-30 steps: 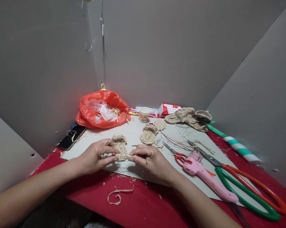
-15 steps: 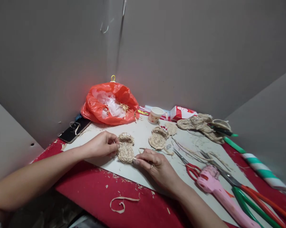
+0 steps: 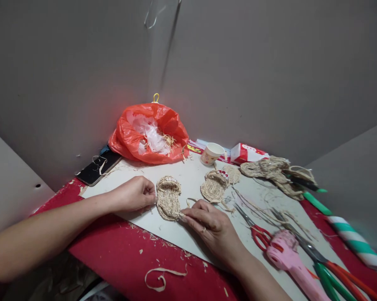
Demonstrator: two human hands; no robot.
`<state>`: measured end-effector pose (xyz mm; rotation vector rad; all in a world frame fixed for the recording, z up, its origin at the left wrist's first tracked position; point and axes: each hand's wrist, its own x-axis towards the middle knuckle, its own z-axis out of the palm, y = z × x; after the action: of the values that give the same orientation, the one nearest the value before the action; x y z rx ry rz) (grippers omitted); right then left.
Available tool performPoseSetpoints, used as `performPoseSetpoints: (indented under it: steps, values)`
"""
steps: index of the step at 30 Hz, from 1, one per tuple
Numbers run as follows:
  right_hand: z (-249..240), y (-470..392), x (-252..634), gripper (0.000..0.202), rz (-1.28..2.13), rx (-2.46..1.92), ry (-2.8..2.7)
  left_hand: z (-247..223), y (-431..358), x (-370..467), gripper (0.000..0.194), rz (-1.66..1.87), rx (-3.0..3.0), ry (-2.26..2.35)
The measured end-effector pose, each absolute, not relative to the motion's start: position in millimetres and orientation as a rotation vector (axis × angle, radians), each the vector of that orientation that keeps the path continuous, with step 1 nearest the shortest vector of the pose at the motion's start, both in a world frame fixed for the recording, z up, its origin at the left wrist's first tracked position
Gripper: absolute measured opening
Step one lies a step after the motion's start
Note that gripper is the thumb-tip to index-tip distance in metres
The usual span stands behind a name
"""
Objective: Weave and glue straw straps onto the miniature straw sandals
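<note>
In the head view, the woven straw slipper [image 3: 169,198] is lying flat on the pale board [image 3: 188,171], right between the two hands, and the hands are working apart. The right hand [image 3: 213,223] is pinching a straw end [image 3: 181,214] at the slipper's lower right corner, thumb against fingertip. The left hand [image 3: 135,193] is curling at the opposite edge; whether it is gripping the weave or just touching it, I cannot tell. Doing this well is probably calling for a steady left hand and a gentle, low pull, since a hard tug could pucker the rows. Now the murky bits: the curled fingers are hiding the left grip, the slipper's underside is staying out of sight, and the frame is cutting off the pink glue gun [image 3: 284,251] and the big shears [image 3: 310,251] below.
</note>
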<state>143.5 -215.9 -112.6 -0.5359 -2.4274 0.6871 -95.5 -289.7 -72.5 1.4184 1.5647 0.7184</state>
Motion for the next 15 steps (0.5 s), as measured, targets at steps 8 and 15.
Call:
performPoseSetpoints:
  steps: [8, 15]
  values:
    - [-108.8, -221.0, 142.9, 0.014, 0.506, -0.455, -2.494, -73.9, -289.8, -92.7, 0.017, 0.602, 1.532, 1.619]
    - [-108.4, -221.4, 142.9, 0.013, 0.463, -0.423, -2.509, -74.3, -289.2, -92.9, 0.007, 0.631, 1.595, 1.647]
